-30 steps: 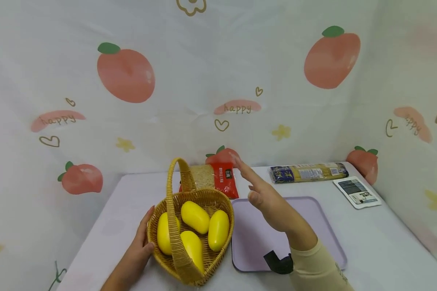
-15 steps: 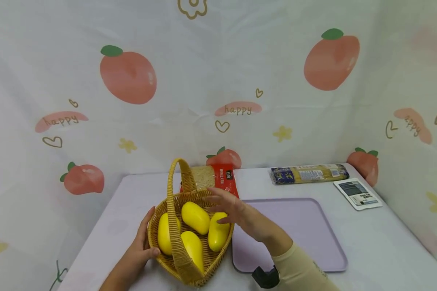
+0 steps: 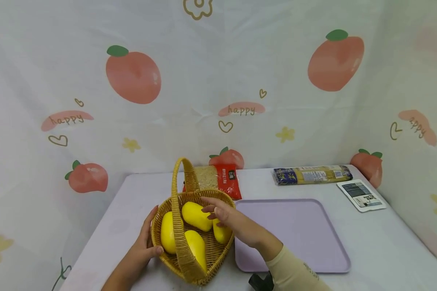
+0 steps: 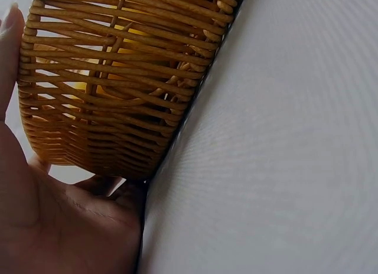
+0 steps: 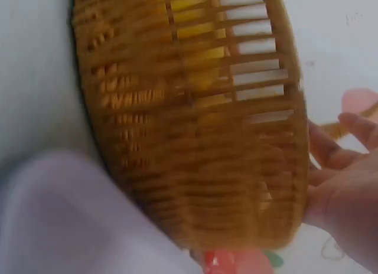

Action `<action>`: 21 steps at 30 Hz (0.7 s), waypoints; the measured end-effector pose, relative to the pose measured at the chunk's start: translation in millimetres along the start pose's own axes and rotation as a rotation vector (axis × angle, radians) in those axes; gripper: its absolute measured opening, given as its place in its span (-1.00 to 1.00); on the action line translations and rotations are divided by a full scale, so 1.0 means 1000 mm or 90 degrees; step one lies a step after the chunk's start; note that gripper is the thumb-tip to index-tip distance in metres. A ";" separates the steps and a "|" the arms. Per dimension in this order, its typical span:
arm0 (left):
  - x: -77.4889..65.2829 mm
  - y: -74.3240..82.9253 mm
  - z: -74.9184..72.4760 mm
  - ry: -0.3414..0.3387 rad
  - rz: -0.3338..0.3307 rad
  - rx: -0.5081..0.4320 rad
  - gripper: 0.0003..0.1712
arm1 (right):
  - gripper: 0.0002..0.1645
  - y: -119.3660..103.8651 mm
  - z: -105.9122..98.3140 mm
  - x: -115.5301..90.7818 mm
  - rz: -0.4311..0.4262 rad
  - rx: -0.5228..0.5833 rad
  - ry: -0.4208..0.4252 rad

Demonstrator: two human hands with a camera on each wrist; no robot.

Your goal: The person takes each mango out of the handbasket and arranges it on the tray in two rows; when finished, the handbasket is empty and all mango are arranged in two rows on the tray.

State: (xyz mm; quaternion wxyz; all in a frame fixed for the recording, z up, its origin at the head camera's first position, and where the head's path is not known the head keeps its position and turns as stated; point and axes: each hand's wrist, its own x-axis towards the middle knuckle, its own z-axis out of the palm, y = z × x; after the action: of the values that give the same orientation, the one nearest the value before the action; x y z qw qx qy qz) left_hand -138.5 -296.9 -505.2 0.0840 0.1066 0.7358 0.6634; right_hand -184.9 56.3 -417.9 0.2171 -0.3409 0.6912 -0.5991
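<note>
Cupping the left side of the heart-shaped golden wicker basket (image 3: 218,262), my left hand (image 3: 143,247) is holding it with bent fingers; my right hand (image 3: 234,219), loosely open, is hovering above four smooth yellow oval fruits (image 3: 196,217) lying inside, one partly beneath it.

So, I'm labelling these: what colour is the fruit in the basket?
The fruit is bright yellow, clearest in the head view.

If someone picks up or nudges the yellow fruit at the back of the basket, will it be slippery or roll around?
The fruit may feel a little slippery, since its skin looks smooth. Its rounded, oblong shape suggests it could roll if pushed, though the raised sides of the basket would probably keep it in.
</note>
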 end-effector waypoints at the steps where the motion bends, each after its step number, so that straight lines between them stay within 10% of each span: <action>1: 0.000 0.000 0.000 -0.001 0.002 -0.001 0.33 | -0.07 0.000 -0.002 0.000 -0.002 -0.003 0.013; 13: 0.002 0.002 0.001 -0.008 0.042 -0.002 0.36 | -0.14 -0.002 -0.002 0.001 -0.031 0.013 0.042; 21: 0.001 0.000 0.001 -0.005 0.039 0.009 0.34 | -0.02 -0.004 0.015 0.005 0.030 0.042 -0.059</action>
State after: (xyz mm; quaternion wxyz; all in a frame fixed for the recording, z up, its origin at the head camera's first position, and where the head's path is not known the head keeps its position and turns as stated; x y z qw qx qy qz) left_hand -139.4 -296.1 -505.6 0.0657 0.1326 0.7365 0.6601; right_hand -177.1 41.9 -416.1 0.2743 -0.3448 0.6680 -0.5998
